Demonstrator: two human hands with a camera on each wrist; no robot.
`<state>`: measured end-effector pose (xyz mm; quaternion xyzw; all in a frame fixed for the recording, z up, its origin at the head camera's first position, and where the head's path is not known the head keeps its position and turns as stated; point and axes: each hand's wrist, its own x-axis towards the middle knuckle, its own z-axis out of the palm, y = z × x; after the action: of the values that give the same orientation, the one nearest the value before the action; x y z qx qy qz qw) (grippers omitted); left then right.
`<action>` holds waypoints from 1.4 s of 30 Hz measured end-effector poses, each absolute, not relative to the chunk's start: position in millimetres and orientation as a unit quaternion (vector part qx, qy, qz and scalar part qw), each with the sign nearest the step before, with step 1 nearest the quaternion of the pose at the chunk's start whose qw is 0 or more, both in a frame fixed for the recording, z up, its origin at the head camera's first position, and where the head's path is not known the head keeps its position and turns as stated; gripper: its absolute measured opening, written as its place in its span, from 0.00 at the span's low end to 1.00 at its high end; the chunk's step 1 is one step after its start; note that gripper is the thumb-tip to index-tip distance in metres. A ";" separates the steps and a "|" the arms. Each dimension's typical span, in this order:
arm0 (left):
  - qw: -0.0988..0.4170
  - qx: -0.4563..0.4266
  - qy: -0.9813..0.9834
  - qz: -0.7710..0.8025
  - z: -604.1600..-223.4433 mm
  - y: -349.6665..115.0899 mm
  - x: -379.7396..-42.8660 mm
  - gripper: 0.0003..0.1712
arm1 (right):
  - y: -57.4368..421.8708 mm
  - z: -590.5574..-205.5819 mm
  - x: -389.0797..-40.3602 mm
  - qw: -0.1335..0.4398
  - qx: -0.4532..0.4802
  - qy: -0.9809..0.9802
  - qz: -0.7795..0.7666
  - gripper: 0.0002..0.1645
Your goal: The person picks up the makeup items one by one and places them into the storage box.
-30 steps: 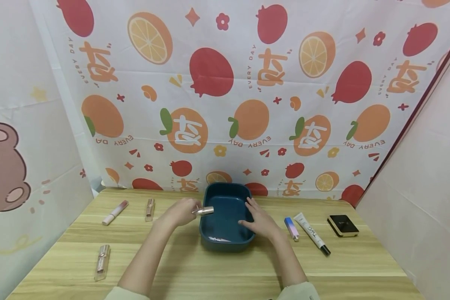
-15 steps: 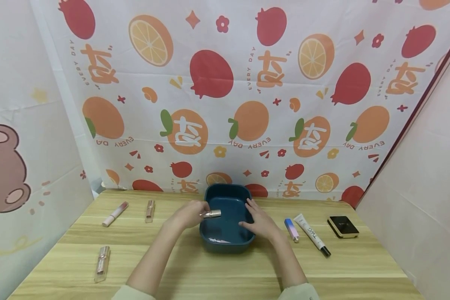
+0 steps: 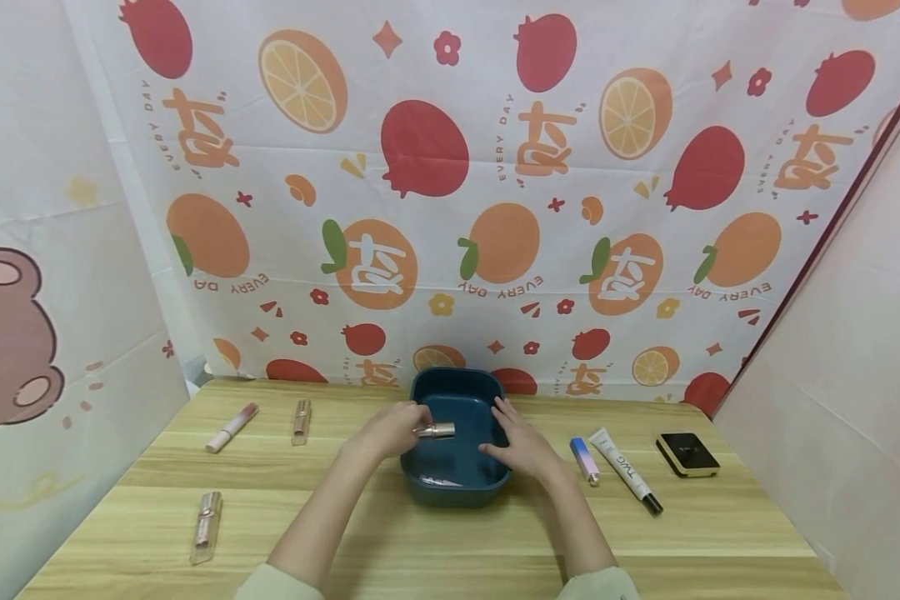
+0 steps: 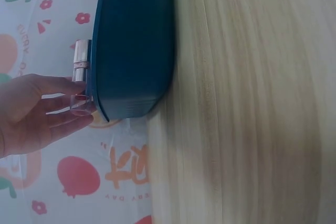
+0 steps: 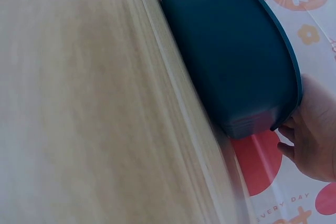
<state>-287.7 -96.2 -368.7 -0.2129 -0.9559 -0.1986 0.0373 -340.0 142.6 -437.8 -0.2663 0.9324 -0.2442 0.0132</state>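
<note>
My left hand [image 3: 399, 430] pinches a lipstick [image 3: 437, 430] between thumb and fingers, held sideways over the left rim of a dark teal bin [image 3: 457, 497]. In the left wrist view the lipstick [image 4: 80, 66] shows a pale metallic part and a clear end, right beside the bin's rim. My right hand [image 3: 523, 442] holds the bin's right wall, its thumb reaching over the inside and its fingers spread along the rim. Seen from the right wrist, fingertips [image 5: 286, 150] bend in at the rim's corner. A small pinkish item [image 3: 441, 482] lies inside the bin near the front.
Left on the wooden table [image 3: 390, 554] lie a pink-and-white tube [image 3: 232, 428] and two clear-ended lipsticks, one far [image 3: 301, 422] and one near [image 3: 206, 527]. To the right are a blue-pink tube [image 3: 584, 461], a white squeeze tube [image 3: 626, 472] and a black compact [image 3: 687, 453].
My left hand has moved right with the lipstick, from the bin's left rim to further over its inside. The right hand keeps its place on the bin.
</note>
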 end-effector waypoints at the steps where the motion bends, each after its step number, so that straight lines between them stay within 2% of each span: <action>1: 0.038 -0.214 -0.956 -0.197 -369.1 -95.4 -287.9 0.09 | 142.8 -438.0 -339.9 0.013 -0.266 0.933 -0.244 0.44; 8: 0.048 -0.226 -0.953 -0.197 -373.9 -89.3 -290.3 0.09 | 143.9 -440.2 -340.7 0.007 -0.273 0.930 -0.246 0.43; 34: 0.009 -0.245 -0.954 -0.172 -390.4 -68.3 -293.1 0.10 | 143.6 -440.5 -343.4 0.029 -0.253 0.934 -0.252 0.42; 42: -0.029 -0.226 -0.958 -0.171 -396.0 -65.7 -293.8 0.10 | 144.3 -439.9 -344.0 0.028 -0.253 0.934 -0.251 0.41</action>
<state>-293.8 -65.7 -396.0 -0.2263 -0.9584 -0.1714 -0.0287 -344.0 144.3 -439.9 -0.2533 0.9340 -0.2505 0.0278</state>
